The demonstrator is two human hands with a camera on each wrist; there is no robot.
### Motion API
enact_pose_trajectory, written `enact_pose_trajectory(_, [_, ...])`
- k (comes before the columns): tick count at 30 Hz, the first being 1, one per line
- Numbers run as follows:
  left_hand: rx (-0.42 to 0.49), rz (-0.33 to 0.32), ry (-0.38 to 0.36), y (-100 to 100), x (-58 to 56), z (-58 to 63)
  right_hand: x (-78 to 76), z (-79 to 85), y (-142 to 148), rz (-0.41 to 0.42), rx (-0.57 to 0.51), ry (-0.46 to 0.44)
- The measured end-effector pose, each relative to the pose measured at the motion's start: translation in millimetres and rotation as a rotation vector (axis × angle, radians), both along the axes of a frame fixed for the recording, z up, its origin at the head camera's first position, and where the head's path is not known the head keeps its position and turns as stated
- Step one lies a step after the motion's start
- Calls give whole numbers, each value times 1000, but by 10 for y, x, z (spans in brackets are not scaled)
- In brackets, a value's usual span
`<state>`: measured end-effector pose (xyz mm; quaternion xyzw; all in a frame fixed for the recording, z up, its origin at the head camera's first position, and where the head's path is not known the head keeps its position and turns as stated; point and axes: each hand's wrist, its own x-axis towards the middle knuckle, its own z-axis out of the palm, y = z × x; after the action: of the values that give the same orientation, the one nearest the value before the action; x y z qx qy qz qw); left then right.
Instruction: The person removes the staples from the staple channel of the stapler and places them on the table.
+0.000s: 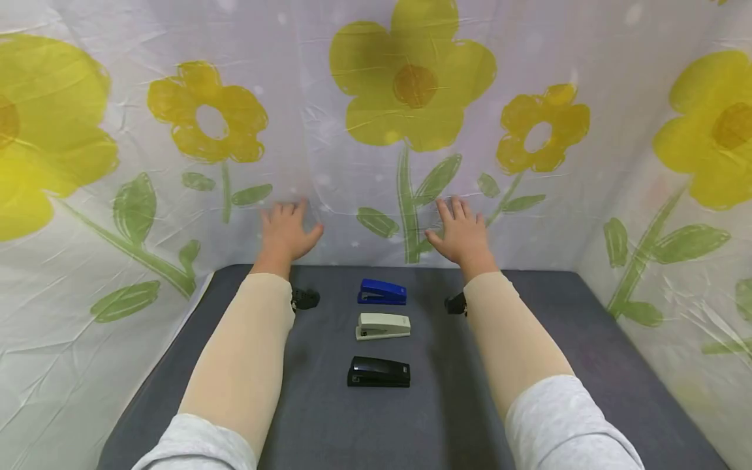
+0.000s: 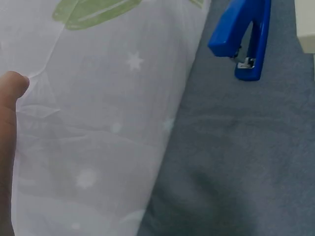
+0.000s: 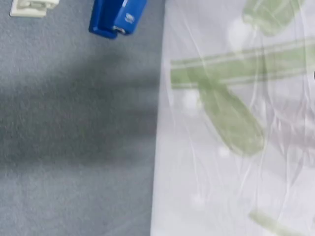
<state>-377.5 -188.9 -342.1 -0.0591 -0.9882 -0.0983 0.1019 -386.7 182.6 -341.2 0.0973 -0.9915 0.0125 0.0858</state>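
Three staplers lie in a column on the dark grey table: a blue stapler [image 1: 382,292] farthest away, a white stapler [image 1: 383,326] in the middle and a black stapler [image 1: 378,372] nearest. My left hand [image 1: 286,230] is raised past the table's far edge, fingers spread, left of the blue stapler. To the right of it my right hand [image 1: 463,232] is held out likewise, fingers spread. Neither hand holds anything; whether the fingertips touch the curtain I cannot tell. The left wrist view shows one digit of the left hand and the blue stapler [image 2: 253,39].
A pale curtain [image 1: 329,170] with yellow flowers hangs behind and along both sides of the grey table [image 1: 376,431]. Dark wrist cameras, such as the left one [image 1: 305,298], sit on the inner side of each wrist.
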Motion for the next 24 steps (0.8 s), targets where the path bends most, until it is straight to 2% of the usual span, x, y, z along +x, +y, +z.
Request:
enact_pose_trajectory(5, [66,-38,-24,60,12,-173,-5,-116,-132,71,2,-6])
enact_pose_trajectory(10, [69,-71,-38,122,-5,-414,8,-289,-246,118,-9,-33])
enact_pose_trajectory(12, [99,-92,-60,142,6,-520,24,-368,-295,126,2,-51])
enact_pose_trajectory(19, [366,-123,-159,222,141,-870,100,-589,-512,186,54,-122])
enact_pose_trajectory(24, [481,-155,-211,368,172,-1105,180,-709,-670,261,49,-181])
